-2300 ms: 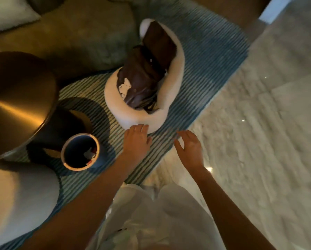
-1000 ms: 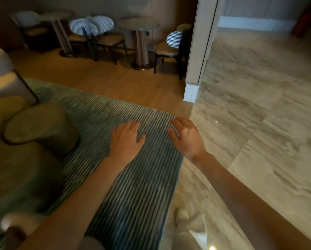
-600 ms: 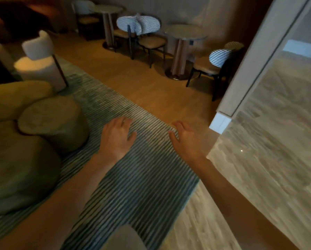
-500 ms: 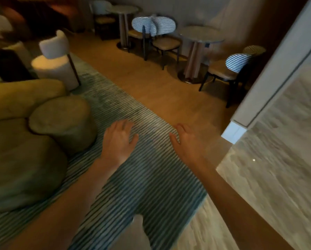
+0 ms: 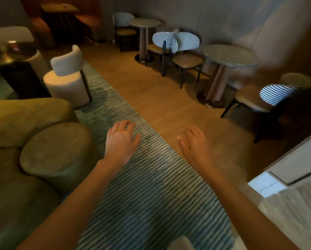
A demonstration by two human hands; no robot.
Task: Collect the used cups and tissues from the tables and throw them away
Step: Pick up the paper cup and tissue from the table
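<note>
My left hand point(image 5: 121, 139) hangs over the striped blue rug point(image 5: 151, 195), palm down, fingers apart, holding nothing. My right hand point(image 5: 194, 144) is held out beside it near the rug's edge, also spread and empty. Ahead stand two round stone-topped tables, one on the right point(image 5: 229, 55) and one farther back point(image 5: 144, 23); I make out no cup or tissue on either top. A dark low table point(image 5: 23, 76) at the far left carries a small blurred object point(image 5: 12, 44) that I cannot identify.
An olive sofa point(image 5: 21, 116) and round olive pouf point(image 5: 55, 150) sit at my left. A white chair point(image 5: 68, 76) stands on the rug. Checked-back chairs point(image 5: 176, 40) point(image 5: 275, 94) flank the tables. Wood floor runs between rug and tables. A white pillar base point(image 5: 266, 184) is at right.
My view has lifted from the bin and white seat on the floor and swung left toward the tables. Both hands stay empty and spread in front of me.
</note>
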